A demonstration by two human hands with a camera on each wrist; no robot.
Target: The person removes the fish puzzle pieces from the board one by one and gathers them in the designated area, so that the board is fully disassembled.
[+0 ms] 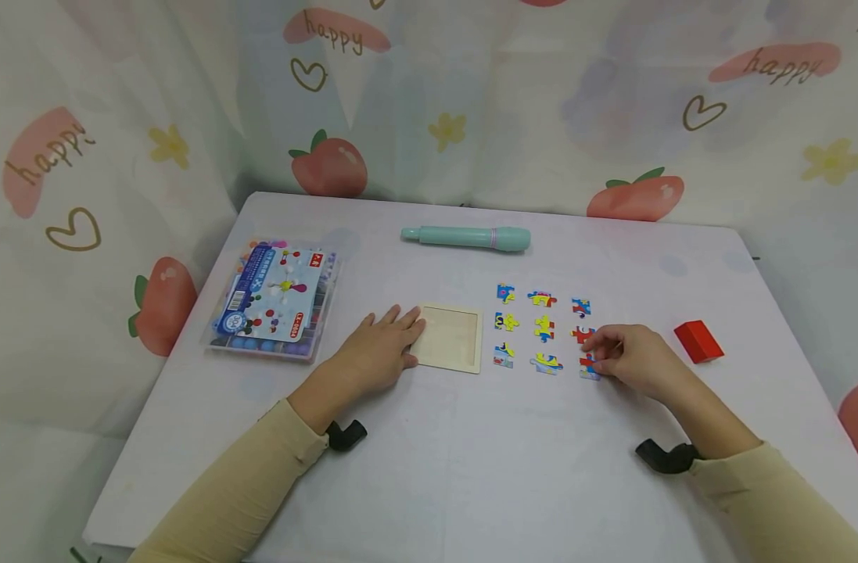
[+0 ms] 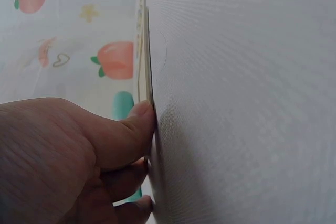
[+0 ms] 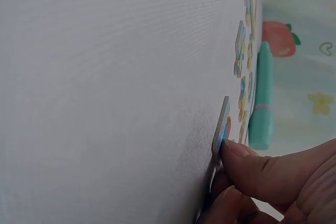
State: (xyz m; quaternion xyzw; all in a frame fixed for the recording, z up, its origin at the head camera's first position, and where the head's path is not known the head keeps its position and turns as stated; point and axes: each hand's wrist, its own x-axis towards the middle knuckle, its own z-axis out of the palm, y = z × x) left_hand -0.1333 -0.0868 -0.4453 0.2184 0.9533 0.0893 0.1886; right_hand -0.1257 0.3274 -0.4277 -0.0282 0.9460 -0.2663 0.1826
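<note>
A shallow wooden puzzle tray lies at the middle of the table, its inside bare. My left hand rests at the tray's left side, fingers spread, with thumb and index fingertip at the edge. In the left wrist view the thumb touches the tray's rim. Right of the tray, colourful jigsaw pieces lie spaced in three rows of three. My right hand pinches the near right-hand jigsaw piece, red and blue. The right wrist view shows this piece tilted slightly, the thumb on its edge.
At the left stands a clear plastic box of coloured beads with a printed card. A mint-green microphone-shaped stick lies along the back. Beyond my right hand sits a red block. A printed curtain hangs behind the table.
</note>
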